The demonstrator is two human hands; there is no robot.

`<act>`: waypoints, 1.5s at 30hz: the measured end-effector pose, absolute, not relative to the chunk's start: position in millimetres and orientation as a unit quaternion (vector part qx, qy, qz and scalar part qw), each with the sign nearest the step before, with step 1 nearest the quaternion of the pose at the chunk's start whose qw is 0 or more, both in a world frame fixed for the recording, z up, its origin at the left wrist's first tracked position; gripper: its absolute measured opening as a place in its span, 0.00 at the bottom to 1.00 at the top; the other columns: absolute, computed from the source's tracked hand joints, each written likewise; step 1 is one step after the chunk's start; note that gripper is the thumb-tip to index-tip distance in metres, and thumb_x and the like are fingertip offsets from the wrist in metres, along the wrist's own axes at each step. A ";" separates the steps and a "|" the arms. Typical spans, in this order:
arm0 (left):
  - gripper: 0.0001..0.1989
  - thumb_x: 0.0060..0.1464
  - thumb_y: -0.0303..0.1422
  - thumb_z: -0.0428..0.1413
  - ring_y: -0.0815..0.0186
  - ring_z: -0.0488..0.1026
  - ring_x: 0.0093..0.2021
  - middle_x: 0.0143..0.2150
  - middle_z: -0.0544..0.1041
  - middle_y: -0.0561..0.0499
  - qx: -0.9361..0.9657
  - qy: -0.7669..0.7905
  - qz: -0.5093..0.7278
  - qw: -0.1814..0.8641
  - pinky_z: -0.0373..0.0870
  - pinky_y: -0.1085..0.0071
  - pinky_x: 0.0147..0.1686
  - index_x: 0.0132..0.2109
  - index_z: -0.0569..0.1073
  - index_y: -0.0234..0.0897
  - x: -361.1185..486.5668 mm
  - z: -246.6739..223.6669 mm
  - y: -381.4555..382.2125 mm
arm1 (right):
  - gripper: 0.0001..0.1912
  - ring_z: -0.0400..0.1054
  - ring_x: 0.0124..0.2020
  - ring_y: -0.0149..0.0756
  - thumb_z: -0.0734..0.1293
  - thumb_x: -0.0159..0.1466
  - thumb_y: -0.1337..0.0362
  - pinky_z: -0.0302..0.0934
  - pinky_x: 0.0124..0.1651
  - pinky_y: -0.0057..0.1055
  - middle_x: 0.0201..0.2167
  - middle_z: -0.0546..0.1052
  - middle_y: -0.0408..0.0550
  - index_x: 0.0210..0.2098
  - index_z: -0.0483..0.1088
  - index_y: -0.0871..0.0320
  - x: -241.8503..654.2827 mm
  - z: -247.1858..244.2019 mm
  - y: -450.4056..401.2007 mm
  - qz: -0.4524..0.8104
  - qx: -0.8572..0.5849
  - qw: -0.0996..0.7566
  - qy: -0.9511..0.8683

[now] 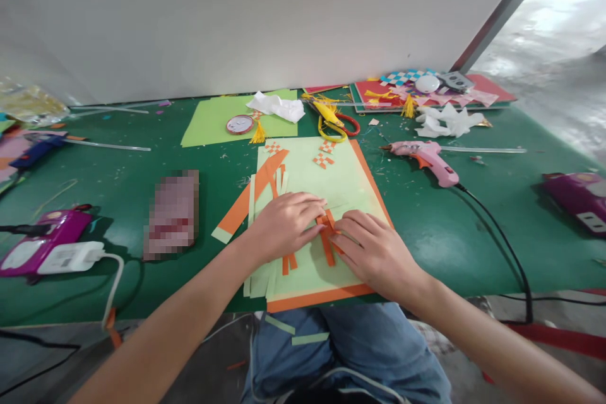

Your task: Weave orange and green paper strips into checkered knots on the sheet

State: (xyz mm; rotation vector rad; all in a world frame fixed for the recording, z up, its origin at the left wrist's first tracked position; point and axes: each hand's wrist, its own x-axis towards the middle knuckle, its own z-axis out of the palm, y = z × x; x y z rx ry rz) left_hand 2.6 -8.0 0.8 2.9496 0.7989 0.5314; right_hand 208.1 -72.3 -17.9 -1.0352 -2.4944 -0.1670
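Bare forearms [189,309] angle inward; left hand [288,224] and right hand [379,252] curl palm-down, grips closed on orange strips [326,244].

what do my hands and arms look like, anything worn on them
Both the left hand and the right hand are bare, with no gloves and no rings that show. The left forearm and right forearm are slim and uncovered as far as the view reaches, with no sleeve, watch or bracelet in sight. Nail details are too small to make out.
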 end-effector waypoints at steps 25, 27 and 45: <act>0.19 0.65 0.39 0.43 0.43 0.69 0.57 0.51 0.77 0.36 0.677 0.718 0.103 -0.124 0.53 0.37 0.61 0.55 0.67 0.32 -131.0 27.5 -13.6 | 0.11 0.71 0.44 0.44 0.60 0.67 0.72 0.66 0.42 0.39 0.39 0.78 0.56 0.35 0.75 0.65 204.4 -15.6 -73.0 -0.037 -0.360 0.242 -0.900; 0.20 0.65 0.40 0.42 0.44 0.70 0.57 0.52 0.77 0.37 0.679 0.713 0.130 -0.117 0.51 0.36 0.61 0.56 0.65 0.35 -133.0 26.6 -12.2 | 0.11 0.70 0.44 0.44 0.60 0.67 0.71 0.66 0.42 0.38 0.39 0.78 0.56 0.35 0.75 0.65 204.8 -16.0 -73.3 -0.037 -0.361 0.247 -0.898; 0.12 0.65 0.33 0.48 0.61 0.73 0.52 0.48 0.79 0.48 0.890 0.400 0.216 0.045 0.68 0.62 0.56 0.46 0.75 0.37 -29.1 32.5 -13.4 | 0.10 0.70 0.44 0.43 0.61 0.67 0.72 0.66 0.43 0.37 0.39 0.78 0.55 0.36 0.74 0.65 205.1 -15.1 -74.4 -0.028 -0.364 0.261 -0.894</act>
